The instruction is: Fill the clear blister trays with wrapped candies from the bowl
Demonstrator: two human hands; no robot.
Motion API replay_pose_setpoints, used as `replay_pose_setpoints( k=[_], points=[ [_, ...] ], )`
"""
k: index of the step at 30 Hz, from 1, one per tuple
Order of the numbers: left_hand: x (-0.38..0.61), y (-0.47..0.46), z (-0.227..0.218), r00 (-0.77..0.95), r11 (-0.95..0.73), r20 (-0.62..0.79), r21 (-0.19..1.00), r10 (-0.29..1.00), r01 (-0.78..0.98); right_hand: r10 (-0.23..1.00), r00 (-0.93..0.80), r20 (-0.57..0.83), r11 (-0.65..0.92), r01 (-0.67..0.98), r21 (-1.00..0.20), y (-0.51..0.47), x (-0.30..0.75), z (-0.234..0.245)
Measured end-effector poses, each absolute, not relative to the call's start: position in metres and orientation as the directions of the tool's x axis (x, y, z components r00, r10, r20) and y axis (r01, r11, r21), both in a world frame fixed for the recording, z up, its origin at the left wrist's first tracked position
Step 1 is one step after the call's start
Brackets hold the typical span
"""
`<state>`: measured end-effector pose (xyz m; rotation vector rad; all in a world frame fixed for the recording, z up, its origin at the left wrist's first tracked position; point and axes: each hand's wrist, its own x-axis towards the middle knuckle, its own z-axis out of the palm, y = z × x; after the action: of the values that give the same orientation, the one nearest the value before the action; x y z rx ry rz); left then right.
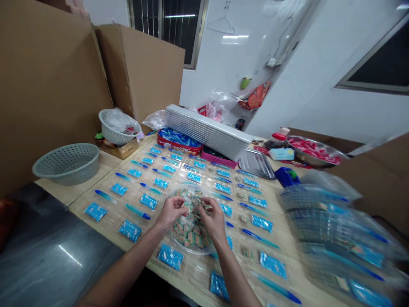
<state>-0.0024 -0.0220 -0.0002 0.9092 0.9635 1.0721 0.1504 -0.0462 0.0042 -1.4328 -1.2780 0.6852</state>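
A round clear container (210,250) full of small green-and-orange striped blocks (188,234) stands in front of me. My left hand (172,213) is over its left side, thumb and fingers drawn together in a pinch. Above the right side is my right hand (211,217), its fingers curled down at the blocks. What either pinch holds is too small to make out. Around the container lie clear plastic trays, many bearing a blue pen (260,238) and a blue patterned packet (171,256). Some trays on the right also carry a small striped block (246,251).
Filled trays are stacked (332,230) at the right. Behind are a red tin of blue pens (179,143), a long pile of ribbed clear trays (207,130) and a metal tray (255,164). A grey basket (67,164) sits left; a metal bowl (315,151) holds pink items.
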Motion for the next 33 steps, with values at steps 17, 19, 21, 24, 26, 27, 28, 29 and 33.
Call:
replay_pose_setpoints(
  k=[17, 19, 21, 24, 26, 27, 28, 29, 33],
  points=[
    [-0.004, -0.024, -0.003, 0.237, 0.277, -0.217, 0.924, 0.947, -0.262, 0.979, -0.005, 0.202, 0.177, 0.506, -0.844, -0.051, 0.145, 0.008],
    [-0.005, -0.024, -0.004, 0.27, 0.266, -0.199, 0.934, 0.942, -0.24, 0.979, -0.016, 0.204, 0.18, 0.542, -0.821, -0.051, 0.145, 0.007],
    [-0.006, -0.024, -0.006, 0.306, 0.244, -0.173, 0.947, 0.936, -0.211, 0.977, -0.011, 0.211, 0.182, 0.552, -0.814, -0.051, 0.144, 0.006],
    [-0.006, -0.024, -0.009, 0.295, 0.224, -0.164, 0.957, 0.941, -0.183, 0.972, 0.041, 0.229, 0.175, 0.519, -0.837, -0.049, 0.143, 0.002],
    [-0.006, -0.023, -0.01, 0.306, 0.2, -0.141, 0.965, 0.941, -0.17, 0.98, 0.051, 0.193, 0.151, 0.441, -0.884, -0.048, 0.143, 0.0],
    [-0.005, -0.023, -0.011, 0.322, 0.182, -0.121, 0.969, 0.939, -0.168, 0.986, 0.039, 0.165, 0.136, 0.397, -0.908, -0.047, 0.142, -0.001],
    [-0.005, -0.023, -0.01, 0.336, 0.164, -0.102, 0.973, 0.936, -0.163, 0.99, 0.021, 0.139, 0.122, 0.359, -0.925, -0.046, 0.142, -0.001],
    [-0.005, -0.023, -0.009, 0.345, 0.146, -0.087, 0.978, 0.935, -0.149, 0.992, 0.001, 0.123, 0.115, 0.337, -0.934, -0.046, 0.142, -0.001],
    [-0.01, -0.025, 0.005, 0.357, -0.015, -0.032, 0.992, 0.933, 0.127, 0.99, -0.065, 0.127, 0.143, 0.411, -0.9, -0.049, 0.142, 0.003]
  ],
)
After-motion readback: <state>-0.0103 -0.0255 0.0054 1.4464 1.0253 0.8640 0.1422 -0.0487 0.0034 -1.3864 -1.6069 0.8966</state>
